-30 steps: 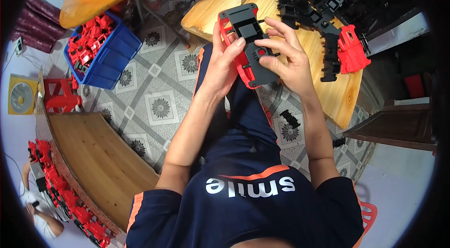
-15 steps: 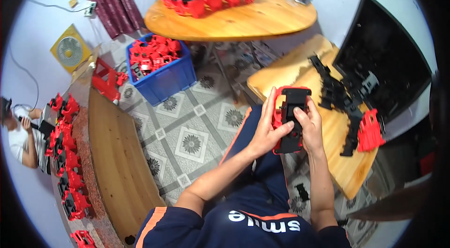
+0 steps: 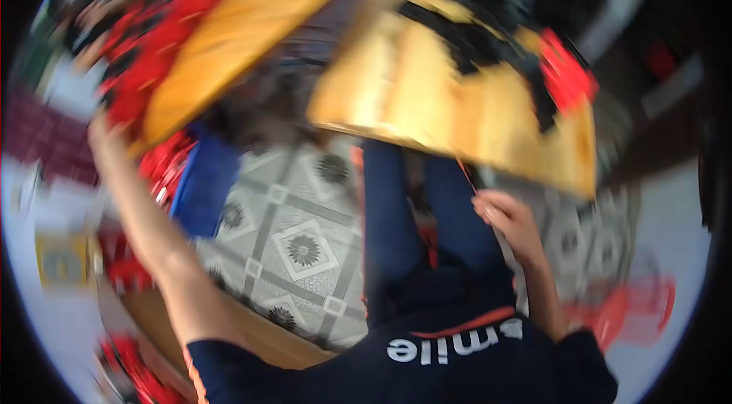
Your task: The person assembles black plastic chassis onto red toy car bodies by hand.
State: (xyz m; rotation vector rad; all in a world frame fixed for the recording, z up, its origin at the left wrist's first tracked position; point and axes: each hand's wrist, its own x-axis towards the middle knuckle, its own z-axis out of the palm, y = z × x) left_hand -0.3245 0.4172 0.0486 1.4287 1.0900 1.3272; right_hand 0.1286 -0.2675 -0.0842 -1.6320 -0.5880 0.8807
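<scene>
My left arm stretches out to the upper left. My left hand (image 3: 107, 129) is at the edge of the round wooden table, against the near end of the rows of red-and-black plastic parts (image 3: 164, 30). Blur smears its fingers, so I cannot tell whether it grips one of them. My right hand (image 3: 509, 219) hangs beside my right thigh, just below the low wooden table's near edge. Its fingers are curled together and nothing shows in them. On the low wooden table (image 3: 427, 99) lie several black plastic pieces (image 3: 457, 41) and a red plastic shell (image 3: 566, 72).
Under the round table's edge (image 3: 252, 15) stands a blue crate (image 3: 206, 183) heaped with red parts. A wooden bench (image 3: 252, 328) is at the lower left, near more red-and-black parts (image 3: 130, 370). A red stool (image 3: 629, 309) is at the right. Another person's arm (image 3: 99, 19) is at the far left.
The view has swung round to the right. The red-and-black part has left the grip of both hands. My left hand has reached out to the round table; my right has dropped beside my thigh.
</scene>
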